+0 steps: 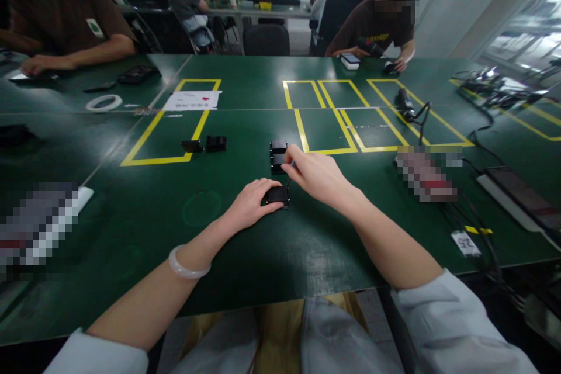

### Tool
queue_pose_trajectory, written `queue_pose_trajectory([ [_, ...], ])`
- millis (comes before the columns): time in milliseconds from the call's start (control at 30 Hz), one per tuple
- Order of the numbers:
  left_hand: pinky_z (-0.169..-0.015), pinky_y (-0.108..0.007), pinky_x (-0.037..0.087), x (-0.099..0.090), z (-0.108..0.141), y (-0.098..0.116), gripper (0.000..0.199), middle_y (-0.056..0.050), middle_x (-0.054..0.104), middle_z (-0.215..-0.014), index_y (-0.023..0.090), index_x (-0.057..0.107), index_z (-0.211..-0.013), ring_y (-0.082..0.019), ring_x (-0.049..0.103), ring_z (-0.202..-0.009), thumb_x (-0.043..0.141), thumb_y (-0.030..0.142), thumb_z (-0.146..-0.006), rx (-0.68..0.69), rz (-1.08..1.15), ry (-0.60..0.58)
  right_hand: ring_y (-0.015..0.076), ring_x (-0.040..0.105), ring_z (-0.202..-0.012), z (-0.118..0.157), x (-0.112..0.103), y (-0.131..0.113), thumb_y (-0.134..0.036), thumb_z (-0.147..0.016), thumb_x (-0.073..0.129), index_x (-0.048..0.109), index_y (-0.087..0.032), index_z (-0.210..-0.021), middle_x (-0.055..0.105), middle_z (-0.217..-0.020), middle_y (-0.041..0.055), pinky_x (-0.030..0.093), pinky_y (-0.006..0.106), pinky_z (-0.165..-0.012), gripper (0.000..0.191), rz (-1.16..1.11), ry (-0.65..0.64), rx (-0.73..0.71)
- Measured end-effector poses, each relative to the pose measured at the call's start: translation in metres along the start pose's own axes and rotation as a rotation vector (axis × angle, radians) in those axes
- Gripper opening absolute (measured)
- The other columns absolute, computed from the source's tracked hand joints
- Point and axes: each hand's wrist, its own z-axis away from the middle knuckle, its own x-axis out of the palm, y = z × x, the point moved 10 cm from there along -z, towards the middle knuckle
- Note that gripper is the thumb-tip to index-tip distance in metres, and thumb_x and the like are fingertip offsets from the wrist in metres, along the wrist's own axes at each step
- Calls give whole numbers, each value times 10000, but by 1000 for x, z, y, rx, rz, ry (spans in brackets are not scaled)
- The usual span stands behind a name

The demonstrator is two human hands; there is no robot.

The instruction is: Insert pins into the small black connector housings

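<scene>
My left hand (253, 203) is closed around a small black rectangular part (277, 194), with the thumb along its near side and the fingers over its far side. The part rests on the green table. Just above its right end, my right hand (313, 175) pinches a thin dark rod-like tool (288, 183) that points down at the part. Most of the tool is hidden by the fingers. Right behind my hands stand black blocks (277, 155) of similar shape, partly covered by my right fingers. Farther left lie two more black pieces, one thin (191, 145) and one blocky (216, 143).
Yellow tape outlines (324, 152) mark the green table (245, 257). A paper sheet (193, 100) and a white tape roll (104, 103) lie at the left. Cables (486, 245) and a blurred-out device (425, 174) are at the right. Co-workers sit across the table.
</scene>
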Motion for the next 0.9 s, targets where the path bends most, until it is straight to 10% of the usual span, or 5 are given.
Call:
queue_pose_trajectory([
  [900, -910, -415, 444, 0, 0, 2, 378, -71, 635, -1147, 210, 565, -1187, -281, 573, -1049, 592, 463, -908, 1, -14, -6, 179, 664, -783, -1, 2, 1, -347, -1013, 375, 526, -201, -1130, 730, -910, 36, 258, 271, -573, 241, 27, -24, 17],
])
